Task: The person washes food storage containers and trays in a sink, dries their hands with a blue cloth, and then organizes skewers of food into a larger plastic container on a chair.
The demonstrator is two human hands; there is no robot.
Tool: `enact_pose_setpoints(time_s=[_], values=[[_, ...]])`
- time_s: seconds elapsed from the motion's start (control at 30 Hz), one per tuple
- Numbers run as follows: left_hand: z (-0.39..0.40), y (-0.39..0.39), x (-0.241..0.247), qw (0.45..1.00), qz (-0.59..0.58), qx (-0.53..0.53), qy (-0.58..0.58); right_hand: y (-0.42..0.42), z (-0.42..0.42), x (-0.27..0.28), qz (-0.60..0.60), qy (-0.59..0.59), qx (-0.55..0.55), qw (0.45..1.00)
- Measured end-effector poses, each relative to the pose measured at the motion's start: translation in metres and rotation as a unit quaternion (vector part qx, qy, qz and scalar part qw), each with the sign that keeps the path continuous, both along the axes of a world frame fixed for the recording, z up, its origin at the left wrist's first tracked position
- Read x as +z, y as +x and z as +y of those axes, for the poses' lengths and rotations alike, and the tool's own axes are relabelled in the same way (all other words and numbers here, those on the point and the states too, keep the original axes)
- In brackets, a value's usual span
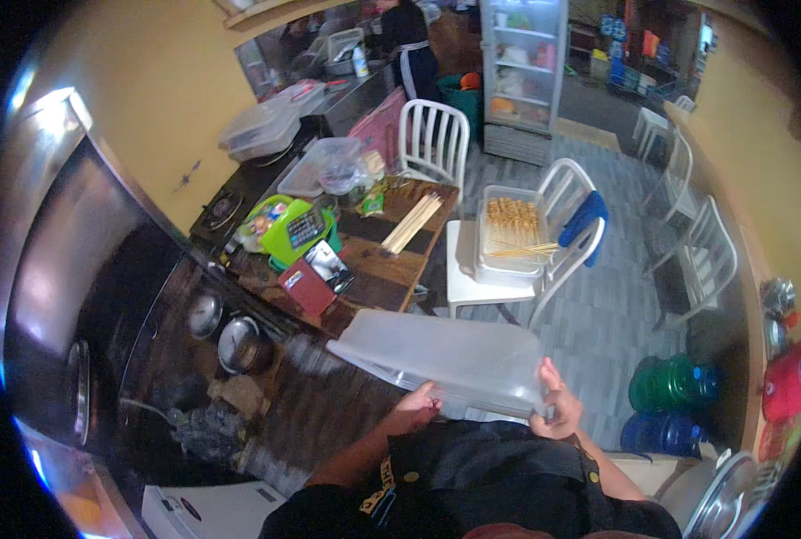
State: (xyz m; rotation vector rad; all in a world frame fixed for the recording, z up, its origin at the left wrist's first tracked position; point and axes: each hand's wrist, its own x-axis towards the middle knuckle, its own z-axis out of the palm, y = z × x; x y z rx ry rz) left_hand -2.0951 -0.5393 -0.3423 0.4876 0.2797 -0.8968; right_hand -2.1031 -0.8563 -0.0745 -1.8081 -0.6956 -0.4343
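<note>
A large translucent plastic container (441,350) is tilted in front of my body, its long side facing up. My left hand (419,404) grips its near edge around the middle. At the right end, my right hand (558,407) holds the corner, with some fingers raised along the side. Beyond it, a white chair (457,259) bears another clear plastic container (511,269), which holds rows of skewered food (511,212) and several bare sticks (521,250). To the left of that chair, a bundle of bamboo skewers (412,224) lies on the wooden table (366,236).
The table also carries a green basket (292,236), a calculator (306,228), a red booklet (308,286) and plastic bags (343,174). Pots (238,340) sit low at left. Water jugs (670,384) stand at right. A person (410,47) stands near a glass-door fridge (521,74).
</note>
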Motion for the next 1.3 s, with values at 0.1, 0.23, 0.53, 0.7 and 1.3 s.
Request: enact_pose_setpoints(time_s=[0.1,0.23,0.53,0.7,1.3], values=[[-0.018,-0.016,0.053,0.993,0.061,0.01,0.105,0.005,-0.008,-0.009,0.045,0.03,-0.075,0.996],[-0.022,-0.025,0.109,0.946,-0.073,-0.041,0.313,0.011,-0.023,-0.022,0.155,0.136,-0.12,0.971],[0.048,-0.06,0.029,0.768,-0.15,0.038,0.622,0.023,-0.04,-0.043,0.201,0.087,-0.157,0.963],[0.081,-0.092,0.001,0.619,-0.205,-0.143,0.745,0.021,-0.047,-0.056,0.258,0.118,-0.169,0.944],[0.054,-0.102,0.098,0.41,-0.259,-0.049,0.874,0.05,-0.099,-0.128,0.487,0.261,-0.217,0.805]])
